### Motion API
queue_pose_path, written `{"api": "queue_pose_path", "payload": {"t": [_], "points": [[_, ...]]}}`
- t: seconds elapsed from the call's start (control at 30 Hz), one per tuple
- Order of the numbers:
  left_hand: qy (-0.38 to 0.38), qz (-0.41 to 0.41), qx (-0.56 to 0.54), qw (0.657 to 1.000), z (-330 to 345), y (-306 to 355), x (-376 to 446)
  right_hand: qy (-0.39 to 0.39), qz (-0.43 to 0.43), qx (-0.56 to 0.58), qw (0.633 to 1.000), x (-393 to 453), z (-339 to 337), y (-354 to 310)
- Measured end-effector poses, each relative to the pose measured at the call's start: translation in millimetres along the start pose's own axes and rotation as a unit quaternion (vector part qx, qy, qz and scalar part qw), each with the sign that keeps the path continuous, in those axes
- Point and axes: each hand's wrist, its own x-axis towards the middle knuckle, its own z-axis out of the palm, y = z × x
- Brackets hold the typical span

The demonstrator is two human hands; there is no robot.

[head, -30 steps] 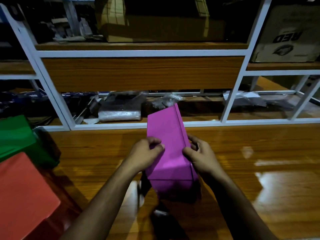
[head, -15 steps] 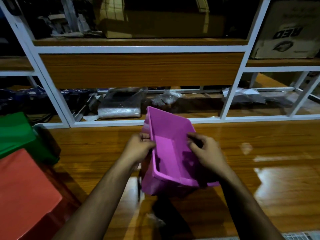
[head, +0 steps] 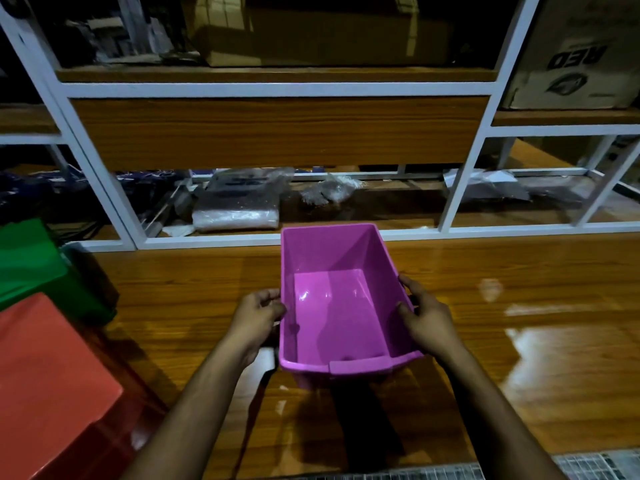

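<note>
A pink plastic bin (head: pixel 332 306) is upright with its open top facing me, and nothing lies inside it. It hovers just above the glossy wooden table (head: pixel 485 341), casting a dark shadow below. My left hand (head: pixel 258 315) grips its left wall, fingers curled at the rim. My right hand (head: pixel 424 318) grips the right wall, thumb over the rim.
An orange bin (head: pixel 45 386) and a green bin (head: pixel 27 261) lie bottom-up at the left. Behind the table stands a white-framed wooden shelf (head: pixel 277 133) with plastic bags (head: pixel 239 202) and cardboard boxes (head: pixel 581 53). A patterned surface (head: pixel 588 465) edges the table's near right.
The pink bin has been turned from bottom-up, through a tilt, to upright with its opening toward me. Both hands shifted from its bottom to its side walls.
</note>
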Motion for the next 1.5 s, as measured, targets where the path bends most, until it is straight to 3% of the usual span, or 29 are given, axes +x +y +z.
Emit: {"api": "queue_pose_path", "payload": {"t": [0.13,0.2,0.27,0.37,0.47,0.53,0.7,1.03,1.3,1.5], "points": [[-0.025,-0.008,-0.002,1.0,-4,5,5,0.003,0.054,0.049,0.997,9,-4,1],[-0.044,-0.009,-0.009,0.999,-5,8,8,-0.005,0.11,0.125,0.986,17,-8,1],[-0.064,-0.015,-0.033,0.997,-8,11,11,-0.046,0.151,0.22,0.963,25,-13,0],[-0.099,-0.048,-0.057,0.992,-14,13,17,-0.139,0.176,0.261,0.939,33,-23,-6],[-0.121,-0.067,-0.073,0.988,-17,12,20,-0.19,0.236,0.335,0.892,40,-29,-1],[-0.133,-0.067,-0.087,0.985,-17,10,19,-0.206,0.242,0.362,0.877,44,-29,8],[-0.134,-0.083,-0.105,0.982,-20,3,20,-0.236,0.201,0.339,0.888,48,-23,17],[-0.163,-0.076,-0.163,0.97,-21,0,18,-0.18,0.169,0.374,0.894,33,-22,29],[-0.265,-0.055,-0.151,0.951,12,18,17,-0.075,0.183,0.409,0.891,-13,-60,45],[-0.362,-0.071,-0.132,0.92,80,24,11,0.036,0.193,0.414,0.889,-88,-113,68]]}}
